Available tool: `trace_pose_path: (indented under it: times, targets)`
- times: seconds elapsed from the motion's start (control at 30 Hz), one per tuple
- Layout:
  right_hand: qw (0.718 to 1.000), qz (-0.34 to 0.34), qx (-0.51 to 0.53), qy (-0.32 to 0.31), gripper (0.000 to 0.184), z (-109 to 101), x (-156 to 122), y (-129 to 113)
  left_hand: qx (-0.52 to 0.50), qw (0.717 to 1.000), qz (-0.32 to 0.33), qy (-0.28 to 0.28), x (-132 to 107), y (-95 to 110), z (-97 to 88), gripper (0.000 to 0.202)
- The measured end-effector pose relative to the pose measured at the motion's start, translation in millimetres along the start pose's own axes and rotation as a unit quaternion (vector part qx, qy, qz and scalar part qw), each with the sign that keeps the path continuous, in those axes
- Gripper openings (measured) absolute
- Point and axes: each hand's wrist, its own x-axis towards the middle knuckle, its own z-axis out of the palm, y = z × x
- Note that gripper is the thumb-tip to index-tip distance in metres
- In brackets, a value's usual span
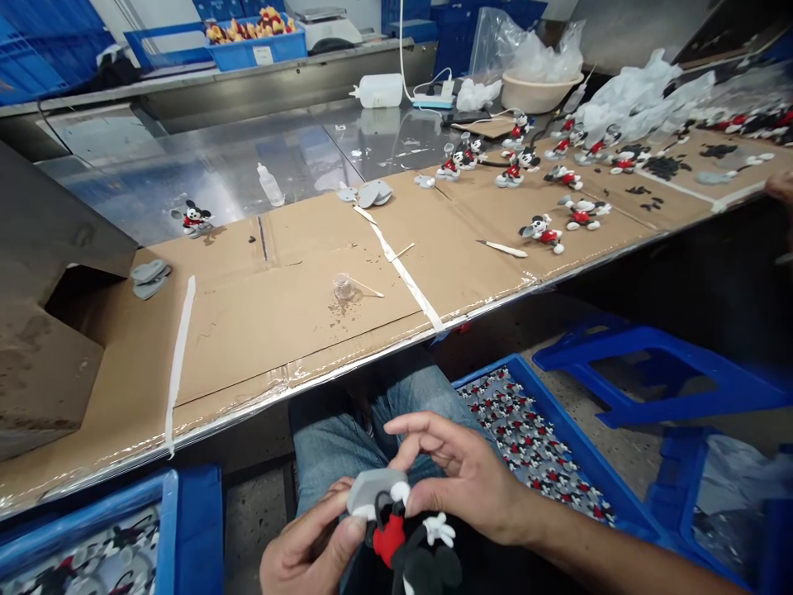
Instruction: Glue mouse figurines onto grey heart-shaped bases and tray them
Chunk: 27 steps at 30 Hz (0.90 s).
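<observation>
Above my lap, a black, red and white Mickey Mouse figurine (pixel 390 539) hangs upside down with its grey base (pixel 372 489) on top. My left hand (pixel 315 537) pinches the base and a white shoe from the left. From the right, my right hand (pixel 462 483) presses thumb and fingers around the other white shoe at the base's edge. The figurine's head and one white glove point downward, towards me. On the cardboard beyond lie a small clear cup (pixel 344 287) and a cotton swab (pixel 367 287).
Several finished-looking figurines (pixel 514 165) and a craft knife (pixel 503 249) are on the cardboard-covered bench (pixel 278 330). Blue crates of figurines stand low at the right (pixel 520 368) and left (pixel 167 529). Grey bases (pixel 375 193) lie mid-bench. Another person's hand (pixel 779 188) shows at far right.
</observation>
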Motion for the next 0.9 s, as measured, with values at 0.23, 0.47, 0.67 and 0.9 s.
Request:
trace_pose_path:
  times: [0.23, 0.47, 0.67, 0.9]
  targets:
    - [0.979, 0.163, 0.108, 0.064, 0.048, -4.1, 8.3, 36.7, -0.112, 0.963, -0.231, -0.077, 16.8, -26.3, 3.6, 0.035]
    - [0.933, 0.304, 0.173, 0.082, 0.032, -18.3, 11.6, 78.0, -0.127, 0.928, -0.341, -0.072, 33.5, -64.1, 0.3, 0.024]
    - [0.923, 0.327, 0.181, 0.092, 0.021, -20.1, 18.1, 85.2, -0.137, 0.925, -0.348, -0.075, 38.1, -70.1, 1.7, 0.022]
    - [0.93, 0.309, 0.183, 0.073, 0.019, -14.3, 15.7, 76.7, -0.142, 0.929, -0.335, -0.067, 36.3, -63.4, 3.1, 0.017]
